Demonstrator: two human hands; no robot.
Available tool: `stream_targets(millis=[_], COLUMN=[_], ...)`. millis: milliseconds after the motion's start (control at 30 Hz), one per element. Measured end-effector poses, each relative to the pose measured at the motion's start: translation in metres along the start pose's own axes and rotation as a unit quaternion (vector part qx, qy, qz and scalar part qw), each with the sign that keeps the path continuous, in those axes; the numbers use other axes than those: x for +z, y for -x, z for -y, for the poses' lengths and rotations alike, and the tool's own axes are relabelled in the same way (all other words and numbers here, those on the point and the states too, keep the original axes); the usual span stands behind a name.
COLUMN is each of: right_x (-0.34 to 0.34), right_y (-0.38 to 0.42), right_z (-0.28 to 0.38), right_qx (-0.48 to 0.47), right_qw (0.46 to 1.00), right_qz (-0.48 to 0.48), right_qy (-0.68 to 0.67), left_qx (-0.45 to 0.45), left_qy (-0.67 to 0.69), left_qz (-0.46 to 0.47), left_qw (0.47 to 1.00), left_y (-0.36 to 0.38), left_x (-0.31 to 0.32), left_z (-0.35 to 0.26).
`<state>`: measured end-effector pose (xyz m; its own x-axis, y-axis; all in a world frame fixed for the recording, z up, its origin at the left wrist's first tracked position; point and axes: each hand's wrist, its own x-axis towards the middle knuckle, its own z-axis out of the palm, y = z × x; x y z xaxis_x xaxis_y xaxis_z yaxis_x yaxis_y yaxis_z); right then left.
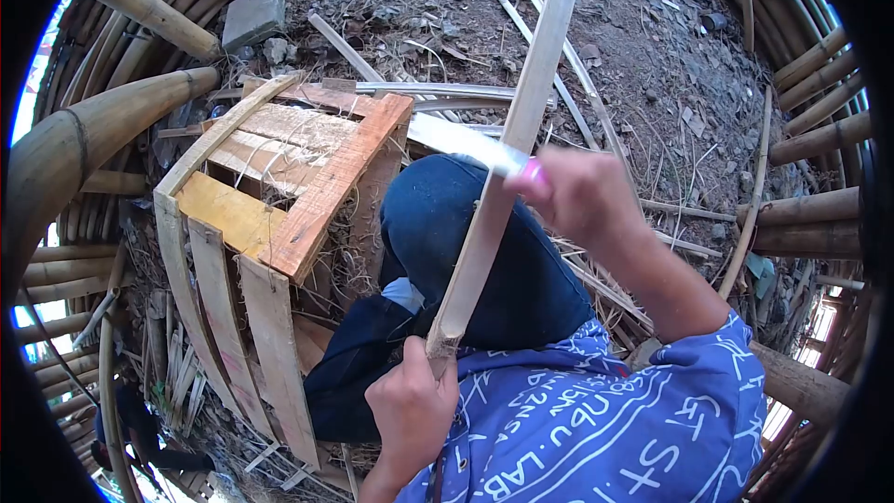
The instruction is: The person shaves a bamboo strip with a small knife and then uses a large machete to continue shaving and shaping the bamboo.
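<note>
My left hand (413, 402) is wrapped around the near end of a long, flat bamboo strip (484, 242). The strip slants up and away across my bent knee (433, 214) toward the top of the view. In my right hand (587, 194) is a knife (456, 142) with a pink handle, its broad pale blade pointing left. Around the middle of the strip, the blade crosses it just above the knee. Slight blur covers the knife and right hand.
A wooden crate (340, 186) with slatted sides stands left of my legs. Thick bamboo poles (140, 121) frame the left side, and more bamboo rails (819, 140) line the right. A grey block (253, 17) and loose bamboo strips (568, 65) lie on the rubble-strewn dirt.
</note>
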<state>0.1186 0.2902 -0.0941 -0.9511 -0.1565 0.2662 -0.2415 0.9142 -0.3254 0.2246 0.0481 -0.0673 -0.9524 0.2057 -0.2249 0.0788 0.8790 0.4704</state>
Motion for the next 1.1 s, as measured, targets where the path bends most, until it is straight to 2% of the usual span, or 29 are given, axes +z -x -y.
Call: stream_targets(millis=[67, 133, 200, 267, 333, 400, 467, 533, 567, 600, 667, 700, 733, 967, 1100], right_x=[-0.007, -0.014, -0.019, -0.023, -0.022, -0.021, -0.005, -0.004, -0.012, -0.013, -0.01, -0.014, -0.005, 0.013, 0.016], right_y=[-0.014, -0.02, -0.023, -0.021, -0.009, 0.0, 0.0, -0.015, -0.019, -0.019, -0.005, 0.003, 0.013, 0.02, 0.017], right_z=[-0.044, -0.061, -0.062, -0.041, -0.007, 0.019, -0.007, -0.032, -0.039, -0.035, -0.009, 0.009, 0.019, 0.011, 0.002], right_qx=[0.115, 0.118, 0.16, 0.162, 0.062, 0.01, 0.029, 0.114, 0.15, 0.146, 0.043, -0.001, -0.017, 0.017, -0.017], right_qw=[0.993, 0.993, 0.986, 0.984, 0.986, 0.995, 0.998, 0.992, 0.987, 0.988, 0.994, 0.994, 0.992, 0.996, 0.997], right_qz=[0.004, -0.005, -0.002, -0.009, 0.013, 0.07, 0.026, -0.037, -0.006, -0.008, -0.01, 0.062, 0.068, 0.002, -0.028], right_qy=[0.018, -0.018, -0.039, -0.074, -0.155, -0.072, -0.046, -0.046, -0.061, -0.057, -0.096, -0.087, -0.106, -0.091, -0.064], left_qx=[-0.001, -0.006, -0.027, -0.015, -0.009, -0.004, 0.003, 0.003, 0.002, 0.003, -0.001, -0.005, -0.007, 0.014, 0.022], left_qy=[-0.002, -0.001, 0.013, 0.018, 0.021, 0.03, 0.032, 0.04, 0.038, 0.038, 0.045, 0.047, 0.045, 0.027, 0.032], left_qz=[0.001, -0.005, 0.01, 0.008, 0.002, 0.004, 0.002, -0.005, -0.005, -0.006, -0.007, -0.002, 0.001, -0.005, -0.012], left_qw=[1.0, 1.0, 0.999, 1.0, 1.0, 1.0, 0.999, 0.999, 0.999, 0.999, 0.999, 0.999, 0.999, 1.0, 0.999], left_y=[0.004, -0.001, -0.002, -0.004, -0.004, -0.004, -0.004, -0.002, -0.002, -0.004, -0.006, -0.005, -0.004, -0.011, -0.009], left_x=[-0.002, -0.001, 0.001, 0.003, 0.005, 0.004, 0.003, 0.002, 0.003, 0.004, 0.006, 0.007, 0.007, 0.004, 0.01], left_z=[0.001, 0.001, 0.001, 0.004, 0.007, 0.009, 0.009, 0.009, 0.009, 0.009, 0.008, 0.008, 0.008, 0.005, 0.002])
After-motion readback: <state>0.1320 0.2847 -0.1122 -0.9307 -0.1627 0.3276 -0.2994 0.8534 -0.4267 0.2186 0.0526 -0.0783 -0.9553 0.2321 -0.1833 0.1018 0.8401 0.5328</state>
